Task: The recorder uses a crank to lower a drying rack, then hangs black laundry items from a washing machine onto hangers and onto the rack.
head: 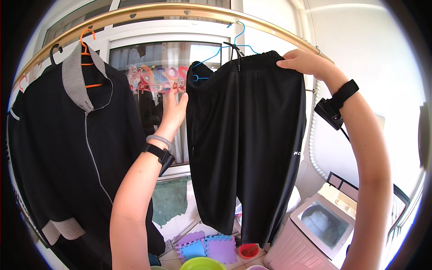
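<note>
A pair of black drawstring trousers (216, 128) hangs in front of me on a blue wire hanger (239, 33), hooked on a gold-coloured drying rail (202, 15). My right hand (298, 62) pinches the right end of the elastic waistband between thumb and fingers. At the trousers' left edge, my left hand (174, 109) is raised with thumb and finger apart; its fingertips are partly hidden, and whether they touch the cloth is unclear. The waistband's left side sags open around the hanger's lower end. Left of it, a black zip jacket (111, 135) with a grey patterned collar hangs on an orange hanger (88, 33).
A washing machine (324, 222) with a see-through lid stands at lower right. Below are foam puzzle mats (221, 249), a red bowl (248, 251), a green basin (202, 264) and a green cloth (170, 200). A window (135, 54) lies behind the clothes.
</note>
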### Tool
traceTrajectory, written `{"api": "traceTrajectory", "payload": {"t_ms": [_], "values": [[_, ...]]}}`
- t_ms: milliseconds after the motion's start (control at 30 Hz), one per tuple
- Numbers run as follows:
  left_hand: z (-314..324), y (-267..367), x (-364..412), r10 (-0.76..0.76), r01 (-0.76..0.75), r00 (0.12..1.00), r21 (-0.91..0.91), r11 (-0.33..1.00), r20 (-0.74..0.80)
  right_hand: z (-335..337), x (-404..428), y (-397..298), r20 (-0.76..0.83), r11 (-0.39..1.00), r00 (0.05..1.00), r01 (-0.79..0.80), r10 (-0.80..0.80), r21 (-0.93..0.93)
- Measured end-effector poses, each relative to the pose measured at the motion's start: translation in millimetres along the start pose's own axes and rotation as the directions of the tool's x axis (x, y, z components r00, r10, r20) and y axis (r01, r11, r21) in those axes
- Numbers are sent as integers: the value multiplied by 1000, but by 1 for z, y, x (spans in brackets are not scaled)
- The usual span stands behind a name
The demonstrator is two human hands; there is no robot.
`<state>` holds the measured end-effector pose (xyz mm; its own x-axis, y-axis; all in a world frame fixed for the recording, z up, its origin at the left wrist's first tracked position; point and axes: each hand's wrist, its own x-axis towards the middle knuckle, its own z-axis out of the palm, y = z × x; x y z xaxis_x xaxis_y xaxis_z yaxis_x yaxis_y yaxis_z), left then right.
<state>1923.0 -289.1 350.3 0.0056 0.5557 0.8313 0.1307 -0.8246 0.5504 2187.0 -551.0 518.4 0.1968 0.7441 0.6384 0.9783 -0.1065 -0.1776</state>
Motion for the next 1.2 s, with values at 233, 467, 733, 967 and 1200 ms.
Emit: {"api": "traceTrajectory", "payload": {"t_ms": [233,467,733,967,1200], "values": [[1,29,-149,-279,276,958,-473,837,66,32,3,-6,144,820,989,-64,-23,569],[-38,25,-269,-301,362,931,-401,841,208,43,-5,-30,235,413,960,-154,-154,898],[-62,29,-313,-218,263,931,-124,957,291,86,-13,-67,14,215,998,-2,-56,977],[-67,46,-317,-86,86,950,15,996,300,110,-42,-113,-273,211,951,300,-146,930],[-76,47,-334,-188,138,915,160,977,357,124,-78,-166,-225,55,952,240,-206,969]]}}
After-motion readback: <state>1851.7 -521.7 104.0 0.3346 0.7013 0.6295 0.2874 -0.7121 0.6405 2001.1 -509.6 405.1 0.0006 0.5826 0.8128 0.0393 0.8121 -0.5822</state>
